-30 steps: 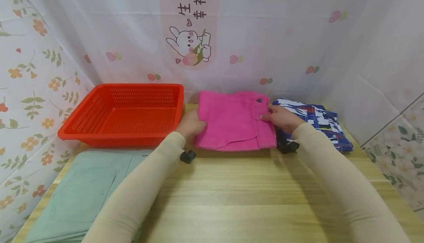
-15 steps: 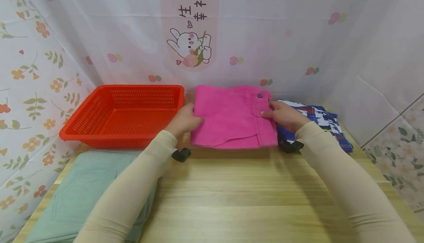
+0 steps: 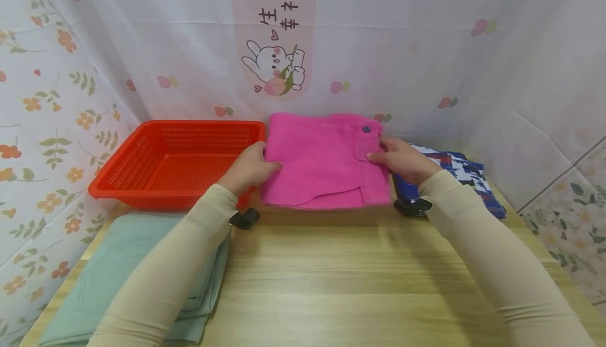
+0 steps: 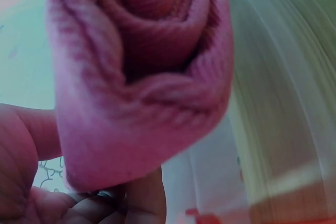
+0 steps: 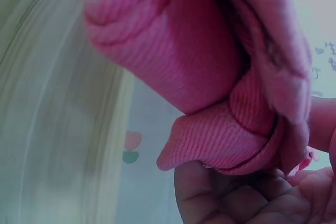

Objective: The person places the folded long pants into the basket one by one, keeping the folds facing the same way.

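A folded pink pair of trousers (image 3: 317,160) with a dark waistband button hangs between both hands, close over the table. My left hand (image 3: 253,168) grips its left edge, thumb on top and fingers underneath. At the waistband end, my right hand (image 3: 402,159) pinches the cloth the same way. The left wrist view shows the rolled layers of the pink trousers (image 4: 142,129) end-on, with the fingers below. In the right wrist view, the waistband folds of the pink trousers (image 5: 220,140) lie between thumb and fingers.
A red plastic basket (image 3: 189,171) stands at the back left, beside the left hand. Folded pale green trousers (image 3: 118,263) lie in front of it, partly under the left sleeve. A folded blue-and-white patterned garment (image 3: 461,171) lies at the right. A curtain (image 3: 355,47) hangs behind the table (image 3: 341,278).
Both hands have raised the pink trousers off the table and shifted them slightly left, toward the basket. The patterned garment and the basket stay in place.
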The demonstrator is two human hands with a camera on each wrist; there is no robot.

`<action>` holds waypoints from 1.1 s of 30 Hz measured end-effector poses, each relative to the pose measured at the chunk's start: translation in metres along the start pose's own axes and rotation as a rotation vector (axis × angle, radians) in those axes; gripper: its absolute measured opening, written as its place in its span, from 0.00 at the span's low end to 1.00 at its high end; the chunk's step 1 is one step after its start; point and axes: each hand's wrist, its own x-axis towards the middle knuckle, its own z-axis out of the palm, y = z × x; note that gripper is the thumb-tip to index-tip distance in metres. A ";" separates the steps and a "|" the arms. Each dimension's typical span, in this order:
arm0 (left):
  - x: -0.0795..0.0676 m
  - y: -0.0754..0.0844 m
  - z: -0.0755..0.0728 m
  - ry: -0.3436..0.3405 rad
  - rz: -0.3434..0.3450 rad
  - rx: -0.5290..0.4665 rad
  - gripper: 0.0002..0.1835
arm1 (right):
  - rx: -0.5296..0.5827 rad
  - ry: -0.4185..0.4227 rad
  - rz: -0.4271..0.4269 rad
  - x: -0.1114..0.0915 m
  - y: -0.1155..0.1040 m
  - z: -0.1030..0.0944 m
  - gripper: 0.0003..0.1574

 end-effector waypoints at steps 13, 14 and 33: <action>-0.011 -0.011 -0.026 0.022 -0.016 0.043 0.24 | 0.030 0.014 -0.055 0.001 -0.026 0.019 0.27; -0.011 -0.013 -0.028 0.022 -0.015 0.041 0.23 | 0.022 0.014 -0.057 0.001 -0.028 0.020 0.27; -0.017 -0.033 -0.062 0.040 -0.038 0.034 0.25 | 0.086 0.012 -0.087 0.016 -0.059 0.048 0.23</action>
